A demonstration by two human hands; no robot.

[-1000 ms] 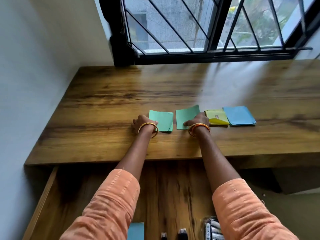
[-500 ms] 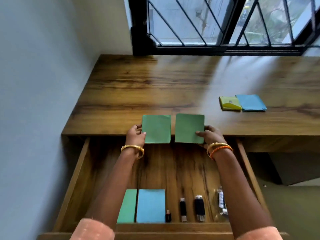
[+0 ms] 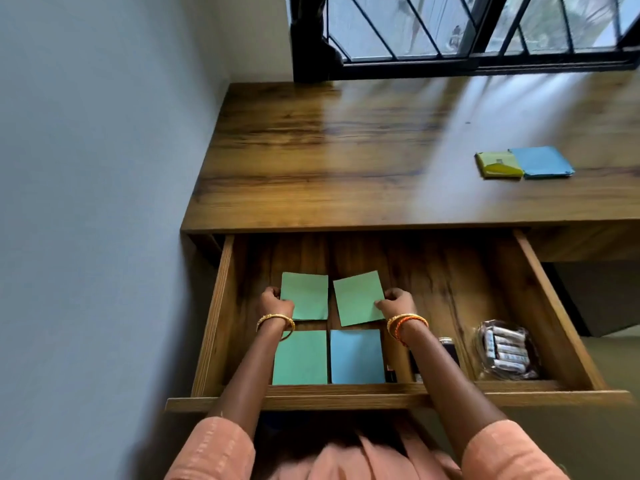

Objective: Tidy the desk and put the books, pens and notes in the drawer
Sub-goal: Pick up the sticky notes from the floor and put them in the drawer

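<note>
Both hands are inside the open wooden drawer (image 3: 221, 306). My left hand (image 3: 273, 301) grips the left edge of a green note pad (image 3: 308, 296). A second green note pad (image 3: 356, 296), slightly tilted, is pinched at its right edge by my right hand (image 3: 396, 301). Both pads are low over the drawer floor, side by side; whether they touch it I cannot tell. In front of them lie a green pad (image 3: 300, 358) and a blue pad (image 3: 356, 356). On the desk top (image 3: 329, 168) at the right lie a yellow pad (image 3: 498, 164) and a blue pad (image 3: 540, 161).
In the drawer's right part lies a clear bag of small white tubes (image 3: 505, 349), and dark pen-like items (image 3: 446, 348) show beside my right forearm. A grey wall runs along the left. A barred window (image 3: 450, 26) stands behind the desk.
Both hands lifted the two green pads off the desk top, drew them over its front edge and lowered them into the drawer. The view tilted down.
</note>
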